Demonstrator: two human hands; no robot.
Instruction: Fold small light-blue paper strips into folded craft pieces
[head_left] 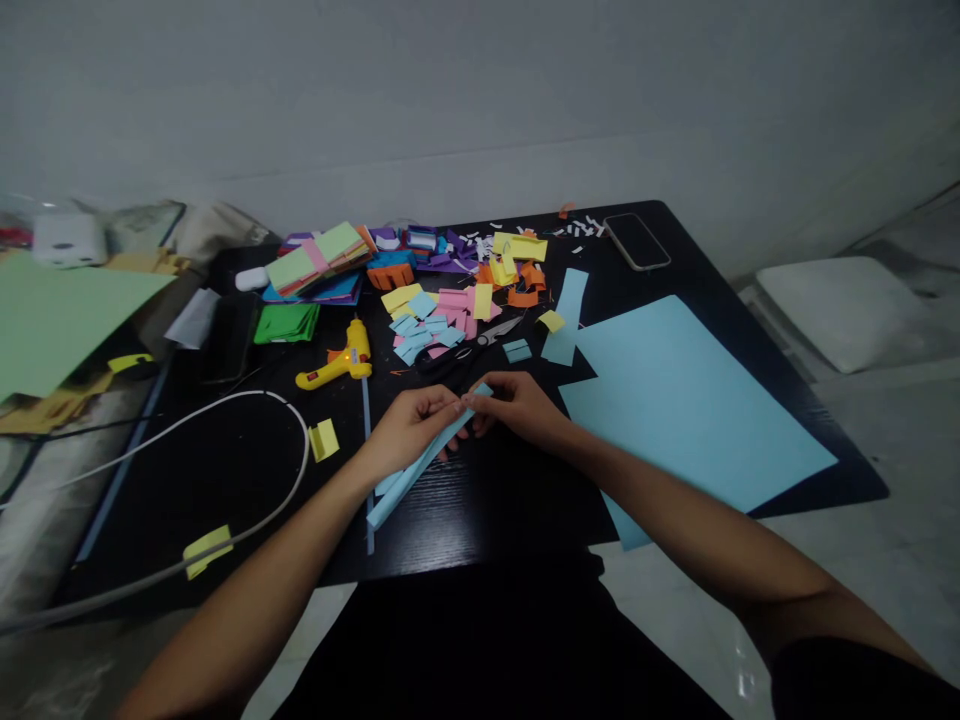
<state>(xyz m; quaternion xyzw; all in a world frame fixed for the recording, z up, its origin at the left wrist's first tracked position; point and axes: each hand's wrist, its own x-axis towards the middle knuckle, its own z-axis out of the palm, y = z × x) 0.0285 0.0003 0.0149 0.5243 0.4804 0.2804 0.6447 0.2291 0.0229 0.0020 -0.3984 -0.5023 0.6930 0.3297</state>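
A long folded strip of light blue paper (pixel 420 472) slants across the front middle of the black table. Near its far end, my left hand (pixel 418 422) pinches it between thumb and fingers. My right hand (pixel 511 405) grips the same strip at its tip, close beside the left. Just beyond my hands lie black-handled scissors (pixel 487 336), partly hidden behind my fingers. Small folded blue paper pieces (pixel 427 325) are heaped past the scissors. To the right rests a large light blue sheet (pixel 690 400), with my right forearm over its near part.
A yellow glue gun (pixel 341 358) lies left of my hands, near a white cable (pixel 300 410) looping over the table (pixel 247 480). Stacked coloured paper (pixel 319 258), green pieces (pixel 286 323) and a phone (pixel 636 242) are farther back. A white-cushioned seat (pixel 840 310) stands at right.
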